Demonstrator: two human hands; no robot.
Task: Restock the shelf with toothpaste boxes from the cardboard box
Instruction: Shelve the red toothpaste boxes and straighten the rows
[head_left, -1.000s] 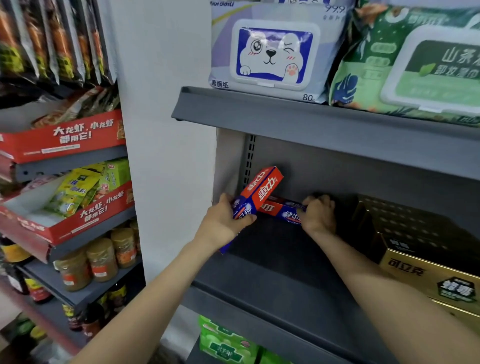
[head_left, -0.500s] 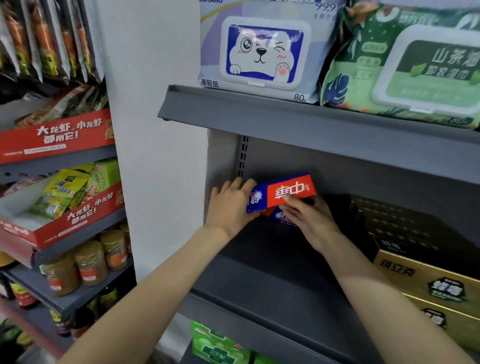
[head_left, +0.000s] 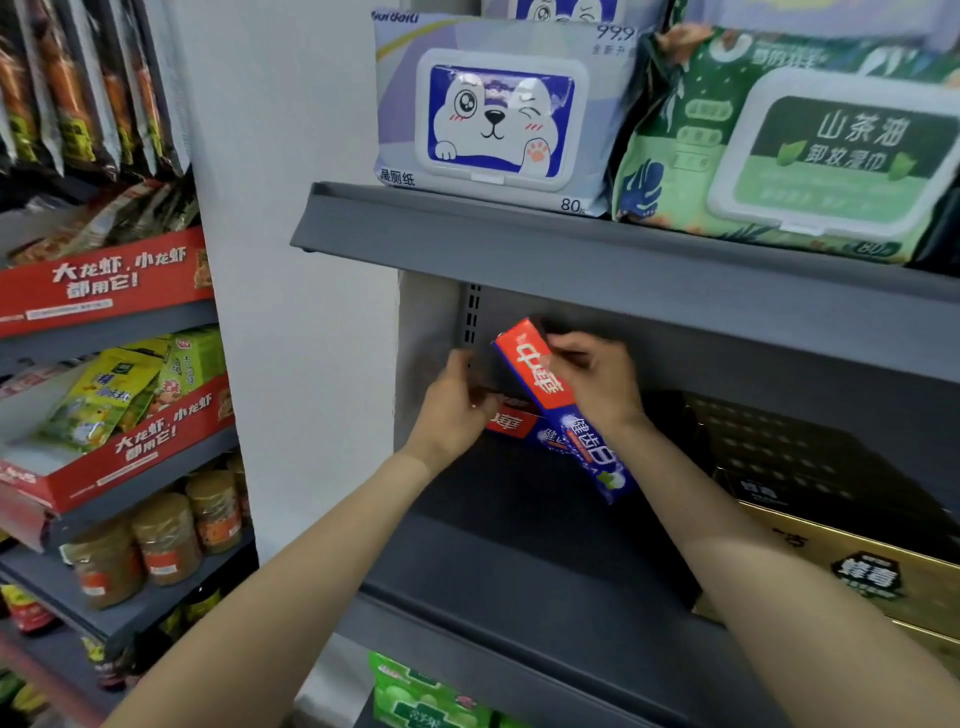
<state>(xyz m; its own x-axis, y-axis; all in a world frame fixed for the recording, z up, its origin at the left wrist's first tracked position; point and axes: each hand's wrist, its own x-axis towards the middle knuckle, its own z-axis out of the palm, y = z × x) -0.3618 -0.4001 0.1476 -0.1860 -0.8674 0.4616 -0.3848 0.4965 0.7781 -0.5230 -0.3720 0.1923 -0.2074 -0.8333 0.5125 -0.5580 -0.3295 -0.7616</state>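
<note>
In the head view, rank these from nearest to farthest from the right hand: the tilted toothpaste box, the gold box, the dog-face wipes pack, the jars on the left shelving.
1. Tilted toothpaste box: gripped by the right hand.
2. Gold box: lower right, same shelf.
3. Dog-face wipes pack: on the shelf above.
4. Jars: far lower left, on the other shelving.

Single head view, forward and slightly down, close to shelf (head_left: 519, 571)

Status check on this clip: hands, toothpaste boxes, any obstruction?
Right hand grips tilted toothpaste box. Left hand holds second box lying at shelf back. Gold boxes alongside, apart.
</note>
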